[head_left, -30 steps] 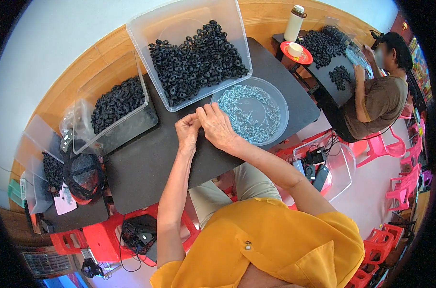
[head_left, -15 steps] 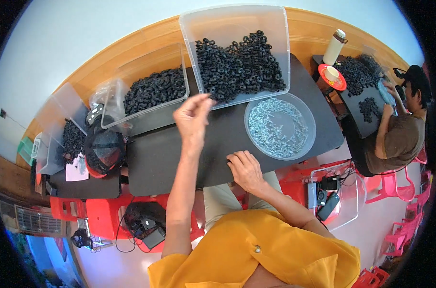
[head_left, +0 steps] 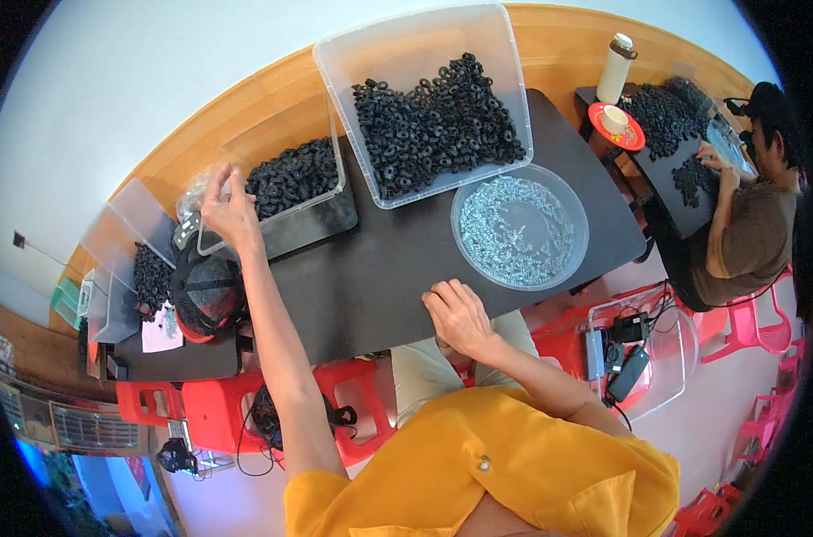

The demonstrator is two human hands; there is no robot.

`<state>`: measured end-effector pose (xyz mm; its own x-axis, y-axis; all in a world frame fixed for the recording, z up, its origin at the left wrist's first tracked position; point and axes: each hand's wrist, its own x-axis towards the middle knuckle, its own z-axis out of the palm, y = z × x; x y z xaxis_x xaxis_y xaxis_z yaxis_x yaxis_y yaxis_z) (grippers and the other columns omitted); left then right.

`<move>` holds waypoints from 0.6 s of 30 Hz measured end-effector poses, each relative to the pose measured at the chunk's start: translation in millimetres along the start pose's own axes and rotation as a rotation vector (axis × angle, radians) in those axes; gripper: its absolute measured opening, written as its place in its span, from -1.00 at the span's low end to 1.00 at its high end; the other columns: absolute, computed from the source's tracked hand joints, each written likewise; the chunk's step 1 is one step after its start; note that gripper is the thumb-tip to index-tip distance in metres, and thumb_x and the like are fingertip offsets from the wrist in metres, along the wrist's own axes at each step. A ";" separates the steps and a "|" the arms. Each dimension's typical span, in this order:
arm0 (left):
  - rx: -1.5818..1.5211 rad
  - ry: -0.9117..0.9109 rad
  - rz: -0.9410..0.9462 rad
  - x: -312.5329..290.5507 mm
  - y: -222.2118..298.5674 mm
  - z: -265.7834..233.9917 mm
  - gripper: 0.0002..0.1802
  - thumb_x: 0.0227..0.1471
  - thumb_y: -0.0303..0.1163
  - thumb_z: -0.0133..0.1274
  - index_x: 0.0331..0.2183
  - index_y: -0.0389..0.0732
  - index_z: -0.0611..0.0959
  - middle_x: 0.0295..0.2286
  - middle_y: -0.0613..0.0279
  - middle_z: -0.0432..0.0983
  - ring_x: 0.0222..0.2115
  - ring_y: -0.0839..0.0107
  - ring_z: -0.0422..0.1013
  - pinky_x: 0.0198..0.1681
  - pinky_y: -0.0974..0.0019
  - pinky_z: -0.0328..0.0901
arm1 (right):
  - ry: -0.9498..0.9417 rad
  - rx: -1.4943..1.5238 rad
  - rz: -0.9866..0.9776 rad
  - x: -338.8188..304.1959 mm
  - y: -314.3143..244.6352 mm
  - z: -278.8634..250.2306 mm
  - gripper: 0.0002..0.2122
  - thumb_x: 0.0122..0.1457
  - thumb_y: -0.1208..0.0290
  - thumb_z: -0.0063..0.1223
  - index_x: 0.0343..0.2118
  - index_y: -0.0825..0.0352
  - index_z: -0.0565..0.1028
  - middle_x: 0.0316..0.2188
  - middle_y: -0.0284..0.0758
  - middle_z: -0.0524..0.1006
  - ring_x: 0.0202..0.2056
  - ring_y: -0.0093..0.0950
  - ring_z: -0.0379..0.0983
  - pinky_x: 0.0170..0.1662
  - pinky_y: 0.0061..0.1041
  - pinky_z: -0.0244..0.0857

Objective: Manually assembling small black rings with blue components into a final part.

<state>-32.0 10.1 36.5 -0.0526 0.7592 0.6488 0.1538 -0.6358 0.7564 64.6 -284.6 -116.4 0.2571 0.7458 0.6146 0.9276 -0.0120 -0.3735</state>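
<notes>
My left hand (head_left: 230,215) is raised at the left end of a clear bin (head_left: 312,224) of small black pieces. Its fingers point up and stand apart, with nothing visible between them. My right hand (head_left: 460,315) rests at the near edge of the dark table (head_left: 362,295). Its fingers are curled together, and whatever they may hold is hidden. A larger clear bin (head_left: 512,80) of black ring-shaped pieces (head_left: 438,125) tilts toward me at the table's back. Right of it lies a round clear tray (head_left: 579,242) with many small silvery pieces (head_left: 492,237).
A black and red cap (head_left: 208,291) and another bin (head_left: 111,309) of black pieces stand at the left. On the right, a person (head_left: 751,215) works at another table with black parts, a bottle (head_left: 614,72) and a cup (head_left: 613,120). Red stools (head_left: 214,412) line the near side.
My left hand has swung left from the front of the larger bin to the left bin's end, its fingers spreading. My right hand stays at the table edge. The view has shifted slightly.
</notes>
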 end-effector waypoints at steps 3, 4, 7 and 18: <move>-0.122 -0.045 -0.023 -21.2 16.5 10.1 -0.76 -0.06 -0.46 0.05 -0.30 -0.39 0.57 -0.44 0.20 0.51 -0.74 0.63 0.27 -0.72 0.58 0.17 | -0.018 -0.004 -0.003 -1.1 1.8 -1.3 -0.85 -0.14 0.57 0.01 -0.42 0.36 0.43 -0.46 -0.31 0.33 -0.40 -0.37 0.28 -0.34 -0.47 0.21; -0.162 -0.070 -0.026 -28.8 22.6 13.5 -0.77 -0.06 -0.47 0.05 -0.31 -0.39 0.57 -0.44 0.22 0.51 -0.73 0.65 0.26 -0.72 0.58 0.16 | -0.026 0.004 -0.016 -0.9 1.5 -1.7 -0.85 -0.14 0.57 0.01 -0.42 0.36 0.43 -0.46 -0.31 0.33 -0.39 -0.37 0.28 -0.33 -0.47 0.21; -0.234 -0.209 0.019 -57.9 37.7 33.5 -0.84 -0.05 -0.50 0.04 -0.34 -0.31 0.59 -0.46 0.30 0.51 -0.69 0.71 0.27 -0.70 0.61 0.17 | -0.007 -0.002 -0.020 0.1 1.5 1.2 -0.84 -0.14 0.55 0.01 -0.42 0.34 0.43 -0.45 -0.32 0.32 -0.39 -0.37 0.28 -0.32 -0.47 0.21; 0.124 -0.944 0.198 -139.7 26.4 166.6 -0.82 -0.17 -0.53 0.01 -0.40 -0.23 0.62 -0.44 0.01 0.51 -0.42 0.11 0.46 -0.33 0.19 0.32 | 0.010 -0.024 -0.042 -3.4 2.3 3.6 -0.88 -0.19 0.53 -0.05 -0.49 0.32 0.39 -0.50 -0.31 0.28 -0.37 -0.40 0.24 -0.35 -0.48 0.18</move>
<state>143.8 -89.5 -48.0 0.7903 0.4738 0.3886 0.1804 -0.7860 0.5913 64.8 -284.8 -121.8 0.2201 0.7395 0.6362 0.9438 0.0034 -0.3305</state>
